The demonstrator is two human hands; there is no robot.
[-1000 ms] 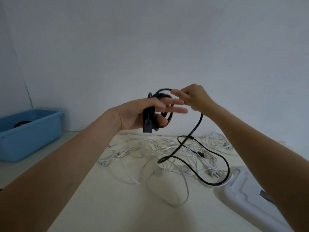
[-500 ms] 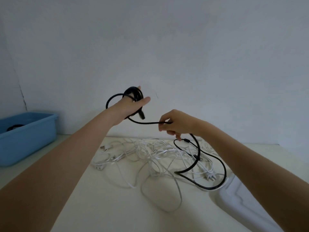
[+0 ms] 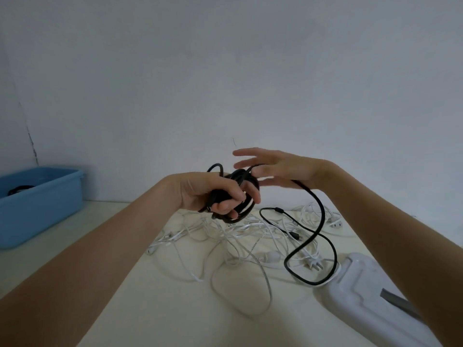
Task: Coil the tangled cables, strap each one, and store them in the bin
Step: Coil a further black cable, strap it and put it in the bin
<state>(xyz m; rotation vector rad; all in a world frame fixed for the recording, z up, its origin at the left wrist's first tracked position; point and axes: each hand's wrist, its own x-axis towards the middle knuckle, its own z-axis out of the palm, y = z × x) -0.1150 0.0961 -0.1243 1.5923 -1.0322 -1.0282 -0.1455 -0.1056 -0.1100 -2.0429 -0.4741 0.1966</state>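
Broadly, I see the pale surface (image 3: 175, 309) carrying most of the work yet to do, with the blue bin (image 3: 37, 204) at its far left edge, well apart from the hands and already holding something dark that I cannot make out. A flat white object (image 3: 370, 296) lies at the right, under my right forearm. Between them sprawls the heap of white cables (image 3: 238, 236), thin and limp, so I judge they will snag on each other if pulled fast. The black cable (image 3: 318, 221) looks thicker and springier: light, but with enough memory to pop its loops open unless pinched across the whole bundle. My left hand (image 3: 215, 194) is the grip clenched around the black coil (image 3: 238, 189), fingers and thumb curled over the stacked turns, held up above the heap. My right hand (image 3: 278, 169) is spread with straight fingers, the cable running across them without a firm hold. The tail drops from there, curves down over the white heap and ends in a small plug (image 3: 297, 236). Compared with half a second ago, the right hand has risen from a low pinch on the cable to meet the coil, and the left hand has turned the coil downward.
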